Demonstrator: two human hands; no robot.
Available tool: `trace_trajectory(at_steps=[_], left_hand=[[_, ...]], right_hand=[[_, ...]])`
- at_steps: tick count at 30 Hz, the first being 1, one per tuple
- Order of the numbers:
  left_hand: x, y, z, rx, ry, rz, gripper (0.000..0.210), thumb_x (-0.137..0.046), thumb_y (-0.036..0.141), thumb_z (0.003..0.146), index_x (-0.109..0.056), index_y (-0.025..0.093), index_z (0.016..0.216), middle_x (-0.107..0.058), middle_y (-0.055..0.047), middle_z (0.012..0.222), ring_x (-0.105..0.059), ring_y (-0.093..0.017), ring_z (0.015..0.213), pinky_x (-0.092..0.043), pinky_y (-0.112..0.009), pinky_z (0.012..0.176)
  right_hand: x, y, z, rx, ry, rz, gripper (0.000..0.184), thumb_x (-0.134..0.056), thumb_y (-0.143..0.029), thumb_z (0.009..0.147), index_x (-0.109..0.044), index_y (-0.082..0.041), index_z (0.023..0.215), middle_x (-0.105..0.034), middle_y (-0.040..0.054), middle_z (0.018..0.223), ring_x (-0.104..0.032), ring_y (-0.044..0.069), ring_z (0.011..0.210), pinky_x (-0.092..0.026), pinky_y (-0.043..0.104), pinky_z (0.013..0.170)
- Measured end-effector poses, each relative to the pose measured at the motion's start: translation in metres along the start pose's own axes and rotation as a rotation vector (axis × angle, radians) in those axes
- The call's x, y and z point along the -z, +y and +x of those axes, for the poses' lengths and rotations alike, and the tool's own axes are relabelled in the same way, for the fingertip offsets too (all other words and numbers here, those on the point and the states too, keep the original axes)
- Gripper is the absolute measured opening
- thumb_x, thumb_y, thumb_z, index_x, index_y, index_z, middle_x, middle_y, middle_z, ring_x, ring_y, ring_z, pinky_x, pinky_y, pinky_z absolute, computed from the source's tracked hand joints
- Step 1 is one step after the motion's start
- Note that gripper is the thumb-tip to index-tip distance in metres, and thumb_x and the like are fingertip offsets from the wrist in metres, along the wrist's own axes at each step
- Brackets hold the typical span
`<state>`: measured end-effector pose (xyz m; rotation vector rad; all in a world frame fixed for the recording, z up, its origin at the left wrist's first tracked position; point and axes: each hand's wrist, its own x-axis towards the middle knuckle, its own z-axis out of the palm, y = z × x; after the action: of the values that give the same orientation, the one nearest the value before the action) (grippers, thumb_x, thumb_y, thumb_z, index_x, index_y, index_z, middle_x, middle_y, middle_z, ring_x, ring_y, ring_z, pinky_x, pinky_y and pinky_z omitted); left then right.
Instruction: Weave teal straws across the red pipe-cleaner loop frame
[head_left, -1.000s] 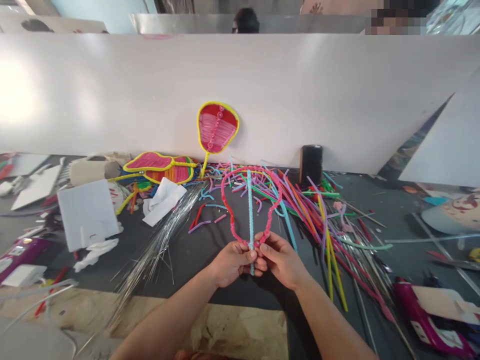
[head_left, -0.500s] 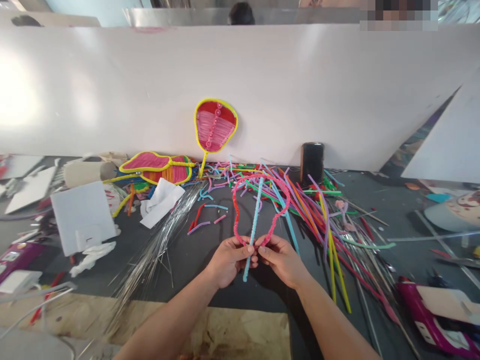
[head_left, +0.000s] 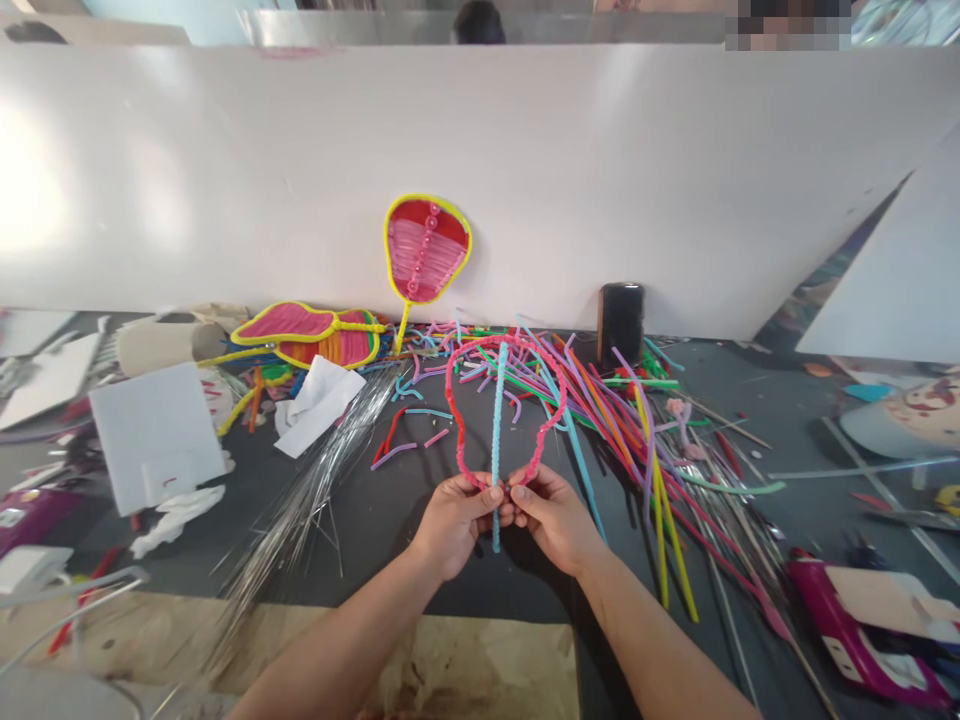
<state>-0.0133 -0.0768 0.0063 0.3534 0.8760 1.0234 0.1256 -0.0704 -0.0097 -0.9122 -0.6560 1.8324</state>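
Observation:
Low in the middle, my left hand (head_left: 454, 525) pinches the bottom of a pink pipe-cleaner loop (head_left: 460, 440) together with a twisted light-blue pipe cleaner (head_left: 497, 420). The blue one stands nearly upright inside the loop, its lower end poking out below my thumb. Fingers of my right hand (head_left: 551, 520) are closed on the right base of the same loop, near the left fingertips. What lies between the fingertips is partly hidden. Behind, a pink fan shape (head_left: 425, 250) with a yellow edge and a column of beads leans against the white board.
Loose pipe cleaners (head_left: 600, 400) spread behind and right. Thin metal wires (head_left: 322, 450) lie left, beside folded paper (head_left: 319, 400) and a white card (head_left: 157, 430). A dark phone (head_left: 621, 325) leans on the white board (head_left: 525, 180). A magenta tool (head_left: 862, 630) sits at right.
The loop and blue pipe cleaner have shifted slightly left. The blue one now stands more upright and nearer the loop's middle. Both hands keep their pinch.

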Motion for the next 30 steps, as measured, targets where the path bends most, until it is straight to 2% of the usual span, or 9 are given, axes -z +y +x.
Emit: trace_trajectory(at_steps=[4,8,13,20,22,27,30], left_hand=[[0.000,-0.002,0.000,-0.013,0.002,0.017,0.027,-0.085,0.024,0.054,-0.066,0.011,0.068,-0.066,-0.002,0.058,-0.063,-0.012,0.054,-0.054,-0.026,0.061],[0.000,-0.002,0.000,0.005,0.008,0.045,0.027,-0.085,0.023,0.054,-0.065,0.012,0.068,-0.066,-0.002,0.058,-0.063,-0.012,0.054,-0.053,-0.025,0.059],[-0.001,-0.001,-0.001,0.015,-0.012,0.054,0.026,-0.084,0.024,0.056,-0.065,0.011,0.069,-0.068,-0.004,0.063,-0.064,-0.013,0.057,-0.052,-0.024,0.060],[-0.001,-0.004,0.001,-0.041,0.025,0.036,0.026,-0.083,0.025,0.057,-0.066,0.011,0.070,-0.068,-0.004,0.061,-0.064,-0.014,0.058,-0.053,-0.026,0.063],[0.000,-0.005,0.001,-0.042,0.009,0.048,0.025,-0.083,0.025,0.058,-0.066,0.012,0.071,-0.068,-0.004,0.063,-0.064,-0.014,0.059,-0.053,-0.027,0.064],[0.002,-0.002,0.000,-0.014,-0.115,0.073,0.022,-0.080,0.025,0.063,-0.064,0.013,0.073,-0.068,-0.004,0.067,-0.065,-0.014,0.063,-0.051,-0.027,0.067],[0.003,0.001,-0.001,0.023,-0.112,0.066,0.023,-0.080,0.027,0.062,-0.063,0.013,0.070,-0.067,-0.002,0.065,-0.064,-0.014,0.062,-0.052,-0.027,0.064]], right_hand=[[0.002,-0.001,0.000,-0.015,0.005,0.003,0.023,-0.081,-0.028,0.061,-0.064,-0.018,0.074,-0.059,-0.0032,0.065,-0.054,0.007,0.053,-0.041,0.020,0.049],[0.003,-0.005,-0.001,-0.032,-0.007,0.050,0.030,-0.080,-0.030,0.063,-0.064,-0.021,0.086,-0.063,-0.0003,0.080,-0.057,0.011,0.061,-0.048,0.026,0.056],[0.000,-0.007,-0.001,0.031,-0.009,0.048,0.021,-0.079,-0.029,0.066,-0.062,-0.019,0.073,-0.058,-0.0020,0.073,-0.050,0.007,0.057,-0.045,0.022,0.054],[-0.002,-0.006,0.000,0.031,-0.005,0.036,0.023,-0.079,-0.030,0.066,-0.060,-0.019,0.072,-0.058,-0.0028,0.073,-0.051,0.007,0.057,-0.047,0.024,0.057],[-0.001,-0.007,0.000,0.028,0.000,0.019,0.024,-0.078,-0.031,0.066,-0.059,-0.019,0.073,-0.058,-0.0025,0.073,-0.051,0.007,0.057,-0.047,0.024,0.057],[0.004,-0.010,-0.001,0.020,-0.038,-0.043,0.024,-0.077,-0.032,0.068,-0.059,-0.018,0.074,-0.057,-0.0026,0.069,-0.051,0.008,0.057,-0.044,0.022,0.055],[0.006,-0.012,-0.003,-0.006,-0.069,-0.075,0.023,-0.076,-0.033,0.069,-0.059,-0.018,0.074,-0.056,-0.0031,0.066,-0.050,0.008,0.056,-0.041,0.021,0.053]])
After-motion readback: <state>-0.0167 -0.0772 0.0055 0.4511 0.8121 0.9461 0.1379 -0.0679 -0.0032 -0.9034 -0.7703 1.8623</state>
